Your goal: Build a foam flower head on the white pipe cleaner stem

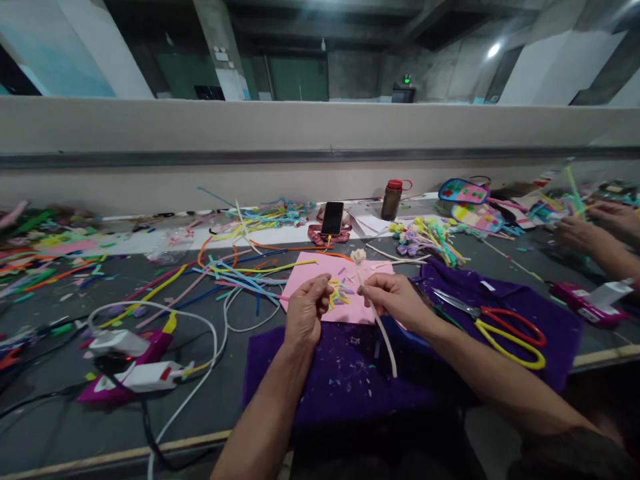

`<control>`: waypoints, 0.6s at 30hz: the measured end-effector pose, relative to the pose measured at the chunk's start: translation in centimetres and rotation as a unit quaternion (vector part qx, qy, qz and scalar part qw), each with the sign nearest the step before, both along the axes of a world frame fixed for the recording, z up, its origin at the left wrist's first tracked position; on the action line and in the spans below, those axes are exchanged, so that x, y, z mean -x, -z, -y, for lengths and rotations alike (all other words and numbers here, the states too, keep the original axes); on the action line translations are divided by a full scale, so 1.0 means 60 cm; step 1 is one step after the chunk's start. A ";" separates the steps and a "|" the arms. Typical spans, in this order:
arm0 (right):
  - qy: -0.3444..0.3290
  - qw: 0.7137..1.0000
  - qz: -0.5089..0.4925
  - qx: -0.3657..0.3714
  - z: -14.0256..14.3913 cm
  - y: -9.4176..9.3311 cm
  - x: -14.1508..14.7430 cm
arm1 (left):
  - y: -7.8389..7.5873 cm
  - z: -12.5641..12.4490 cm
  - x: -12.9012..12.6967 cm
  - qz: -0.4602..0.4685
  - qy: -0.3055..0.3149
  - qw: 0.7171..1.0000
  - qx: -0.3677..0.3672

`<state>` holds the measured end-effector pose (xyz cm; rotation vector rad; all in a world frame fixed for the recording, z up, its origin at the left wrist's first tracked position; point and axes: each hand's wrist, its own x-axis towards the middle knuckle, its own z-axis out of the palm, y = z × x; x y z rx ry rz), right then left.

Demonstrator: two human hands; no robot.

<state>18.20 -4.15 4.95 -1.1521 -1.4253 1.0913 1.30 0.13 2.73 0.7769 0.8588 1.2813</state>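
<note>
We've got our right hand [395, 299] pinched shut on a cream fuzzy pipe-cleaner stem with a small curled bud at its top [373, 310], held just above the pink foam sheet [313, 277]. The stem runs down past the hand toward the near edge, over the purple felt cloth [345, 373]. Our left hand [306, 310] is curled mostly closed, thumb and fingertips pressed on a tiny yellow piece; too small to say what exactly.

Progress-wise, we'd guess early to middle on this one: the bud is rolled at the tip, but the stem is bare below, no leaves or petals wrapped on yet. Short yellow and purple snippets [340, 293] lie on the pink sheet between our hands, cut and waiting by the look of it. A bunch of finished fuzzy flowers [425, 237] sits farther off to the right, so several are done.

Long bendy chenille stems in many colours [235, 273] sprawl to the left, soft and wiry. Red-and-yellow-handled scissors [495, 327] rest on the purple cloth at right. A black phone [333, 218] stands propped at the far side, beside a brown bottle with a red cap [393, 199]. Another person's hands [595, 233] work at the far right.
</note>
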 end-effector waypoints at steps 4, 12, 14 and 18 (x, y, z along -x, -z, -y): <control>-0.022 0.999 0.033 -0.015 0.002 0.001 0.005 | 0.001 0.008 -0.009 -0.012 0.027 0.999 -0.015; -0.036 0.998 0.050 0.009 0.007 0.001 0.004 | -0.004 0.013 -0.010 -0.007 0.077 0.995 -0.060; -0.037 0.998 0.049 0.012 0.007 0.006 0.004 | -0.003 0.015 -0.011 -0.001 0.088 0.994 -0.071; -0.043 0.998 0.046 0.013 0.010 0.013 0.004 | 0.001 0.016 -0.012 -0.013 0.104 0.991 -0.080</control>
